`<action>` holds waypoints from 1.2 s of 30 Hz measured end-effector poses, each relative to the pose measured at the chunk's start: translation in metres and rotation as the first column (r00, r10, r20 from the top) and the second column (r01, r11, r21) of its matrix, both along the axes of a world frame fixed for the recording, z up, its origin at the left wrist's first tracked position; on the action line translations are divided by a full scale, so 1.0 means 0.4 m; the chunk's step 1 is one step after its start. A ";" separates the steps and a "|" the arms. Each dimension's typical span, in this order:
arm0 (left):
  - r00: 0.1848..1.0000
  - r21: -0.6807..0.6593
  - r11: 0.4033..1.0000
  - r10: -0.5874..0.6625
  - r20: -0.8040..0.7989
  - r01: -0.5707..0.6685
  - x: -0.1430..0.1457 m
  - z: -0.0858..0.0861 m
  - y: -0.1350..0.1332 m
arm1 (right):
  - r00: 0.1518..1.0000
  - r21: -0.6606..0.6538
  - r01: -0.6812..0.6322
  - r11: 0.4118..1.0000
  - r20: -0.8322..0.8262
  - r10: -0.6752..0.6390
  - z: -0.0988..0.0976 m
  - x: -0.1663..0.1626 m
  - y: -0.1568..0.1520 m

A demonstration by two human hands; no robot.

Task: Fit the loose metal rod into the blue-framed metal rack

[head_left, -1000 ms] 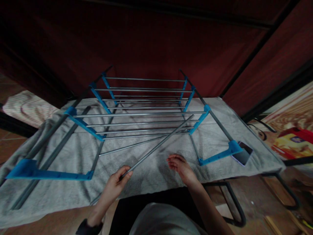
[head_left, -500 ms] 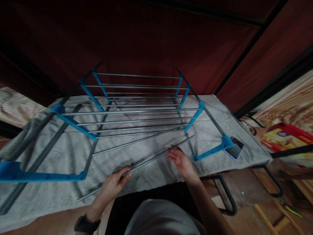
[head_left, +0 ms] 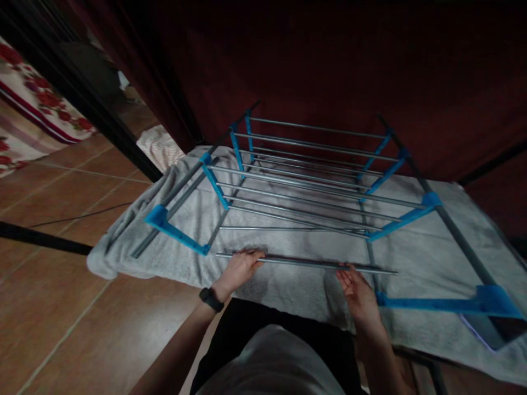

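A thin grey metal rod [head_left: 302, 263] is held nearly level above the blanket. My left hand [head_left: 242, 267] is closed around it near its left end. Toward the other end, my right hand [head_left: 357, 289] grips it between thumb and fingers. Beyond the rod lies a partly assembled drying rack, with grey tubes [head_left: 463, 241], blue plastic arms [head_left: 181, 236] and several crossbars [head_left: 313, 178]. The front right blue arm [head_left: 436, 304] and its left counterpart have no bar between them. Another rod [head_left: 272, 228] slants across the rack behind the one in my hands.
A grey blanket [head_left: 313, 302] covers the bed or bench under the rack. At the right, a phone [head_left: 488, 332] lies partly beneath a blue corner piece. A dark red curtain [head_left: 321, 66] hangs behind. Tiled floor [head_left: 74, 302] and black frame bars [head_left: 45, 238] are at the left.
My view has swung left. The rod has turned from a slant to nearly level, its left end now further from my body. My right hand has closed on it from a looser touch.
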State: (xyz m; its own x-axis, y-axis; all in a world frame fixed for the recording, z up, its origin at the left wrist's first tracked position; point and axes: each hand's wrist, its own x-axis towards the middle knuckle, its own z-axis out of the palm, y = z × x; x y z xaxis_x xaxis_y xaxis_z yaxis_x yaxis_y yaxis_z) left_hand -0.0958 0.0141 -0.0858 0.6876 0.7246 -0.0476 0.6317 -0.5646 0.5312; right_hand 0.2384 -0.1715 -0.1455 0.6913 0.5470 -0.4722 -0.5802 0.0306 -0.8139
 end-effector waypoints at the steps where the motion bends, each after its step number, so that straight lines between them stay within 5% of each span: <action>1: 1.000 0.011 1.000 0.006 0.006 -0.006 -0.002 -0.003 0.004 | 1.000 -0.010 0.010 1.000 0.006 -0.010 -0.009 0.009 -0.002; 18: 0.997 0.062 0.996 0.068 0.028 -0.070 -0.031 -0.040 0.015 | 0.999 -0.061 0.035 0.997 -0.009 -0.036 -0.044 0.038 -0.012; 26: 0.959 0.193 0.941 0.263 0.104 -0.279 -0.083 -0.047 0.013 | 0.998 -0.058 0.037 0.998 -0.058 -0.040 -0.031 0.035 -0.013; 31: 0.848 0.202 0.838 0.441 0.295 -0.506 -0.104 -0.083 0.028 | 0.996 -0.044 0.035 0.998 -0.086 -0.039 -0.030 0.036 -0.015; 36: 0.613 -0.076 0.775 0.551 0.566 -0.627 -0.090 -0.109 0.040 | 0.992 -0.028 0.052 0.998 -0.111 -0.055 -0.033 0.036 -0.014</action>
State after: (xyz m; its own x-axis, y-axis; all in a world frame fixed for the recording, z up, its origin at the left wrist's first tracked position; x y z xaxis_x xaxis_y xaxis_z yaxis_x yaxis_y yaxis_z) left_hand -0.1318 0.0302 -0.1294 -0.0095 0.9556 0.2946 0.4862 -0.2531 0.8364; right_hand 0.2527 -0.1771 -0.1587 0.6616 0.4978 -0.5608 -0.6652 0.0444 -0.7453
